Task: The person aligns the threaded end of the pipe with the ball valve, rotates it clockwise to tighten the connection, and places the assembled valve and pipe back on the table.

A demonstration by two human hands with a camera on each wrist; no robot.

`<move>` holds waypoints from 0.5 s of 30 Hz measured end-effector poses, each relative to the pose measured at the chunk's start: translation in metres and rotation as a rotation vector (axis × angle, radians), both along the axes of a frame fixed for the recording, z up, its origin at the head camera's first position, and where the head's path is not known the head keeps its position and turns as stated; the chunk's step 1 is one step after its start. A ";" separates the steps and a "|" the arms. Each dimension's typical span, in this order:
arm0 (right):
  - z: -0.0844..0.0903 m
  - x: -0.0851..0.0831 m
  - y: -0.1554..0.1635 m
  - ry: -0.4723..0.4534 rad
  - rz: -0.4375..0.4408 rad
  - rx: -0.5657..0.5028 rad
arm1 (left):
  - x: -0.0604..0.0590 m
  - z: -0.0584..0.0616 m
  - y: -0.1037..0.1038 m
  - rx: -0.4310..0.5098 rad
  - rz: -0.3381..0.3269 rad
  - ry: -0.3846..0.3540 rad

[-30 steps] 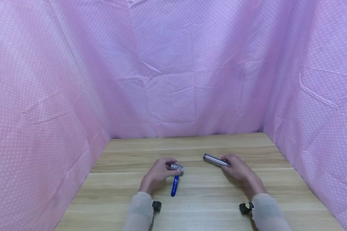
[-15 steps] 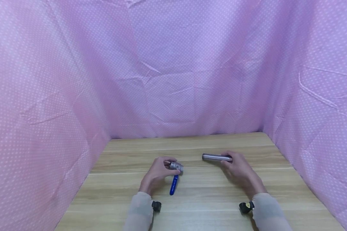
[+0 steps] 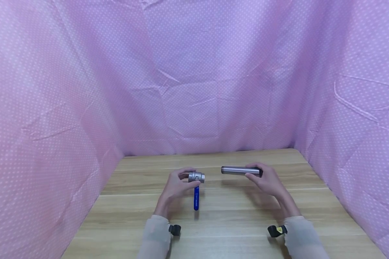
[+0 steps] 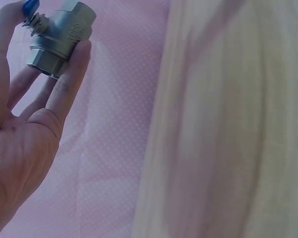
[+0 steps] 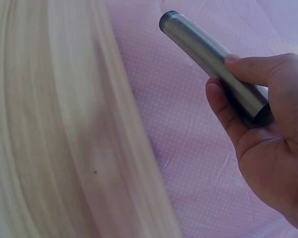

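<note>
My left hand [image 3: 177, 184] pinches a steel ball valve [image 3: 196, 176] between thumb and fingers, raised over the table. Its blue lever handle [image 3: 196, 198] points toward me. Up close in the left wrist view, the valve body [image 4: 64, 37] has hex ends and raised lettering. Across from it, my right hand [image 3: 268, 180] grips a steel pipe [image 3: 236, 170] near one end, thumb on one side and fingers on the other. The pipe lies nearly level, its free end facing the valve across a gap. Threads [image 5: 170, 21] show on that free end in the right wrist view.
Below the hands spreads a wood-grain table [image 3: 227, 230]. Pink dotted cloth [image 3: 194, 90] hangs behind it and along both sides. Small black wrist cameras [image 3: 175, 230] sit at both cuffs.
Both hands have lifted the valve and pipe off the table. The pipe has swung from slanted to nearly level and shifted slightly left; the valve's lever now points more straight toward me.
</note>
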State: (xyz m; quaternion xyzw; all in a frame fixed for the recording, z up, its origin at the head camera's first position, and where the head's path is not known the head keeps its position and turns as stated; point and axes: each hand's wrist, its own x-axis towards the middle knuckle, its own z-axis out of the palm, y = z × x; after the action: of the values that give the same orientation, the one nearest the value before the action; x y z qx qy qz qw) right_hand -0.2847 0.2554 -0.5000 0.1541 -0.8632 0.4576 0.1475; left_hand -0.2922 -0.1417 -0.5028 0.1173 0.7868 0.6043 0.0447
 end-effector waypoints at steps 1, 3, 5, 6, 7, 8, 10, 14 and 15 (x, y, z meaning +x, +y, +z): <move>0.002 0.001 -0.001 0.004 0.003 -0.012 | 0.000 0.002 0.000 0.015 0.004 0.005; 0.005 0.002 -0.003 -0.002 0.003 -0.031 | 0.001 0.007 0.001 0.054 0.003 0.013; 0.009 0.004 -0.004 -0.011 0.003 -0.047 | 0.002 0.013 0.002 0.087 0.001 0.023; 0.011 0.005 -0.004 -0.015 0.004 -0.057 | 0.003 0.015 0.002 0.103 0.001 0.029; 0.013 0.006 -0.005 -0.016 0.003 -0.066 | 0.003 0.018 0.003 0.116 0.003 0.034; 0.016 0.007 -0.005 -0.013 0.005 -0.075 | 0.004 0.020 0.003 0.130 0.004 0.040; 0.021 0.010 -0.007 0.002 0.013 -0.096 | 0.006 0.026 0.004 0.152 0.004 0.054; 0.032 0.016 -0.010 0.028 0.030 -0.137 | 0.008 0.035 0.005 0.187 0.003 0.098; 0.035 0.017 -0.010 0.036 0.034 -0.142 | 0.009 0.037 0.005 0.197 -0.001 0.113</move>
State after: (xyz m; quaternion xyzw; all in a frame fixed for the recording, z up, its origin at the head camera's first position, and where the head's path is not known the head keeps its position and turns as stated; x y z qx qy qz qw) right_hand -0.2674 0.2453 -0.4651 0.1662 -0.8229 0.5174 0.1656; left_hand -0.2832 -0.1369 -0.4659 0.1553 0.7249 0.6711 -0.0110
